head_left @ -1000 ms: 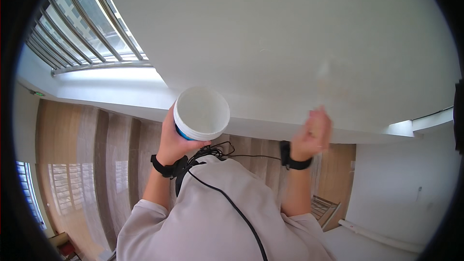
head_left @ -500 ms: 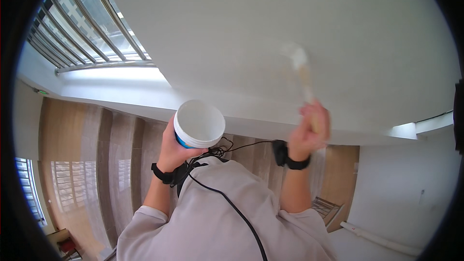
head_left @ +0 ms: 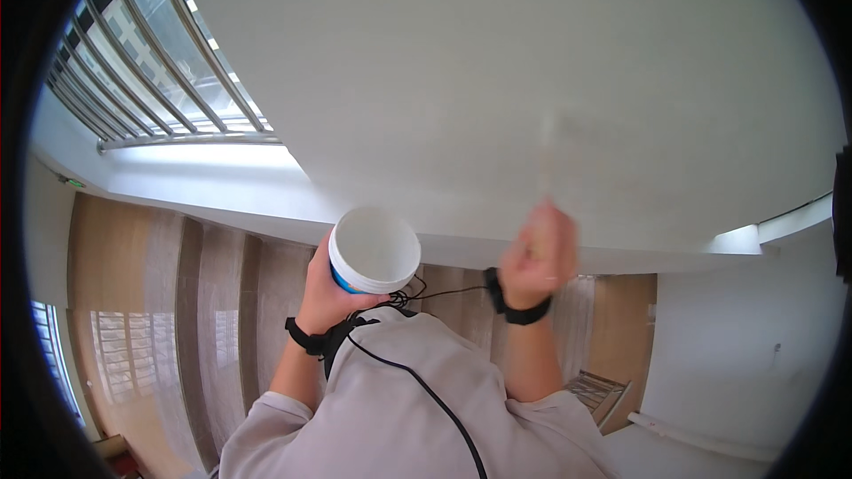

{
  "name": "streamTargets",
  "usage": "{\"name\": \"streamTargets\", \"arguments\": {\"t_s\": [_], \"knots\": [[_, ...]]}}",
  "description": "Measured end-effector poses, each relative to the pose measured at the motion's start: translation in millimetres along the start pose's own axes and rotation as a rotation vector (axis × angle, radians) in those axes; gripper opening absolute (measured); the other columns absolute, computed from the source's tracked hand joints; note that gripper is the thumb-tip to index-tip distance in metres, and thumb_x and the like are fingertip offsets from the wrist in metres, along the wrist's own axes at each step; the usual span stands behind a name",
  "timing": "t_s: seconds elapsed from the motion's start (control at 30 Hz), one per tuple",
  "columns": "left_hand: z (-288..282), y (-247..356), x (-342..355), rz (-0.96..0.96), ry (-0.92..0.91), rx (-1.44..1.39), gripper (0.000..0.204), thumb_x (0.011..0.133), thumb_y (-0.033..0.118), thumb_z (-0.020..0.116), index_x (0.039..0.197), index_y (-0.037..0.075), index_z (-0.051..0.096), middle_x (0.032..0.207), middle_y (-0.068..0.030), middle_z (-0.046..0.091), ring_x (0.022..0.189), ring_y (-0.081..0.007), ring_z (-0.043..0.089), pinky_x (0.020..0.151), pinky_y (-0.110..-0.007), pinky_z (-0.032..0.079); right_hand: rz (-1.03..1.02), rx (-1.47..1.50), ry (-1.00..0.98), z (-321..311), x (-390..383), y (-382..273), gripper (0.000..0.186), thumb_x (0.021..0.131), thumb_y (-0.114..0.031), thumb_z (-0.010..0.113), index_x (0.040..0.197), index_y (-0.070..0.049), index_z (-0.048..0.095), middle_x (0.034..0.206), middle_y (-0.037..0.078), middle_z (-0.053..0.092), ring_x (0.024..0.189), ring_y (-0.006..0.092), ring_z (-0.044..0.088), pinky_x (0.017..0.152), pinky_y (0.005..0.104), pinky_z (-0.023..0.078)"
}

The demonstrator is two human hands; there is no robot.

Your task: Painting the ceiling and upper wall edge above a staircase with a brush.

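Observation:
My left hand grips a white plastic tub with a blue band low on its side, its open mouth tilted up toward me. White shows inside it, though I cannot tell how much paint it holds. To the right, my right hand is closed round the handle of a paintbrush. The brush is smeared by motion, its pale head against the white wall or just before it. A black band circles each wrist.
A window with metal bars and a white sill is at the upper left. Stairs run below on the left. A black cable crosses my shirt. A metal railing stands at the lower right.
My right hand has moved down and left with the paintbrush, which is now more blurred. The tub in my left hand sits slightly lower and farther right.

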State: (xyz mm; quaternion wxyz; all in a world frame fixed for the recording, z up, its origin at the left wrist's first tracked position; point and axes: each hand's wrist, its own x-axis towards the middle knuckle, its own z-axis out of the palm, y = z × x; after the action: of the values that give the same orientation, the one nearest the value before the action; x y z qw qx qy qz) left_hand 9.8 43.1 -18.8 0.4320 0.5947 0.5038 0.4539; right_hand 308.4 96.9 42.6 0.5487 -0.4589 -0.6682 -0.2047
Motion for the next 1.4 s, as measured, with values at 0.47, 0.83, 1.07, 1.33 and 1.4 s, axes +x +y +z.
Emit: {"name": "streamTargets", "arguments": {"t_s": [0.47,0.83,1.07,1.33,1.4], "knots": [[9.5,8.6,11.9,-0.012,-0.049,-0.051,0.111,0.057,0.022,0.104,0.15,0.001,0.046,0.138,-0.012,0.065,0.129,-0.0263,0.062,0.111,-0.042,0.048,0.291,0.303,0.021,-23.7,29.6,27.8,0.028,0.093,0.009,0.065,0.12,0.006,0.07,0.104,0.017,0.072,0.078,0.0248,0.069,0.065,0.0364,0.056],[17.8,12.8,22.6,0.029,-0.153,-0.032,0.115,0.056,0.029,0.105,0.151,0.002,0.046,0.14,-0.0125,0.065,0.129,-0.0284,0.063,0.111,-0.043,0.048,0.434,-0.301,0.357,-93.1,26.3,80.2,0.02,0.102,0.003,0.059,0.117,0.005,0.07,0.112,0.017,0.073,0.088,0.0251,0.07,0.072,0.0328,0.061],[9.6,6.1,8.1,-0.011,-0.064,-0.077,0.105,0.057,0.018,0.102,0.147,0.002,0.049,0.136,-0.0115,0.066,0.126,-0.0239,0.064,0.109,-0.041,0.05,-0.114,-0.026,-0.044,3.5,32.0,-12.6,0.045,0.079,0.009,0.063,0.124,0.006,0.067,0.095,0.018,0.067,0.077,0.0332,0.066,0.062,0.0413,0.055],[10.3,2.5,-0.8,-0.06,-0.048,-0.132,0.103,0.06,0.019,0.102,0.146,0.001,0.048,0.134,-0.0114,0.067,0.123,-0.0224,0.065,0.107,-0.039,0.051,-0.043,0.695,-0.177,32.0,44.5,-59.3,0.035,0.083,0.011,0.066,0.117,0.003,0.071,0.092,0.015,0.071,0.073,0.0315,0.068,0.064,0.0389,0.057],[11.3,1.1,-1.4,-0.065,-0.051,-0.109,0.104,0.06,0.02,0.103,0.146,0.001,0.048,0.134,-0.0116,0.067,0.123,-0.0229,0.066,0.107,-0.039,0.051,-0.023,0.737,-0.155,30.5,50.8,-51.4,0.032,0.085,0.011,0.067,0.116,0.003,0.071,0.091,0.015,0.07,0.073,0.031,0.068,0.064,0.0382,0.057]]}}
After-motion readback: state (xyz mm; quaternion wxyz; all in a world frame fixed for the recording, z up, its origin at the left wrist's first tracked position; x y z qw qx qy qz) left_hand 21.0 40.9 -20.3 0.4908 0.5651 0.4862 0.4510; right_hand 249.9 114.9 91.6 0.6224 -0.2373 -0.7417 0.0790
